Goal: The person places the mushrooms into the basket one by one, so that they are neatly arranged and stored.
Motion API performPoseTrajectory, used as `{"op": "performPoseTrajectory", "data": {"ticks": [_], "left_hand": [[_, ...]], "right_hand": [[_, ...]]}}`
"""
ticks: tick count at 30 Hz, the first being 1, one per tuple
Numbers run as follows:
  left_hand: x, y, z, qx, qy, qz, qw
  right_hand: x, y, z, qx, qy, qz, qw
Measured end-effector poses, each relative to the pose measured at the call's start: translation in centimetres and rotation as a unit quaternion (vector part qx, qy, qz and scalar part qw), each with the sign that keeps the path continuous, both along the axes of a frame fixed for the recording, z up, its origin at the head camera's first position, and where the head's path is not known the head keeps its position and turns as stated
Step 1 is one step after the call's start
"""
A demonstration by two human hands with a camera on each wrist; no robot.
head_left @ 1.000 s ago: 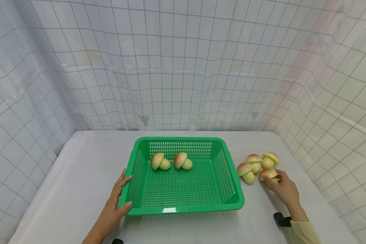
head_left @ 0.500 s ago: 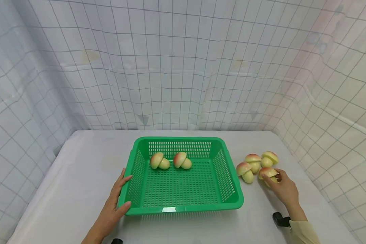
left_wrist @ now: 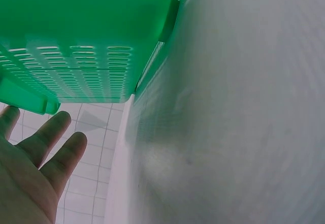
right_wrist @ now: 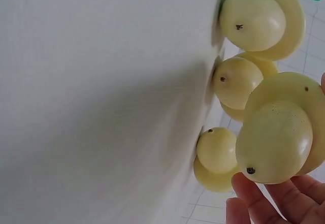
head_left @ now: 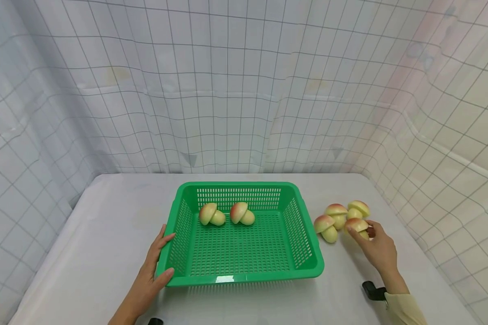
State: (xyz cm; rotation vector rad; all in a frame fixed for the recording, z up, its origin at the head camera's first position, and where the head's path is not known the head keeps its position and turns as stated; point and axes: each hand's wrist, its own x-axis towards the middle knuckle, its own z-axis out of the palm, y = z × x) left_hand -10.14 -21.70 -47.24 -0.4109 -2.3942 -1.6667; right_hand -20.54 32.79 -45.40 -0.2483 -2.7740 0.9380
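My right hand (head_left: 380, 248) pinches a toy mushroom (head_left: 356, 224) with a red-and-yellow cap and pale yellow stem. In the right wrist view this mushroom (right_wrist: 277, 142) sits apart from the white tabletop, its stem end facing the camera. Three similar mushrooms lie close by: one nearest the basket (head_left: 326, 224), one behind it (head_left: 336, 212) and one farthest right (head_left: 358, 208). At the left side of a green plastic basket (head_left: 244, 278), my left hand (head_left: 150, 271) rests with thumb and a finger over the rim. Its other fingers (left_wrist: 63, 158) extend fairly straight in the left wrist view.
Two more mushrooms lie inside the basket near its back wall, a left one (head_left: 212, 214) and a right one (head_left: 242, 213). White cloth covers the table (head_left: 105, 234). Grid-patterned curtains (head_left: 236, 90) hang behind and at both sides.
My right hand has raised the pinched mushroom slightly, and it now covers more of the mushroom behind. The left hand keeps its place on the basket. The whole head view has drifted slightly.
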Motion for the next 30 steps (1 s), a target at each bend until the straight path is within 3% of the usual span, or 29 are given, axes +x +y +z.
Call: {"op": "performPoseTrajectory", "data": {"ticks": [8, 20, 30], "left_hand": [[-0.1, -0.2, -0.4, -0.012, 0.021, -0.007, 0.9997], [-0.1, -0.2, -0.4, -0.012, 0.013, -0.005, 0.9998], [-0.1, -0.2, -0.5, -0.013, 0.015, -0.002, 0.9998]], "right_hand": [[0.2, -0.9, 0.9, 0.007, 0.037, 0.005, 0.999], [0.6, -2.6, 2.5, -0.001, 0.082, 0.013, 0.997], [1.1, -4.6, 3.3, -0.01, 0.123, 0.043, 0.991]]}}
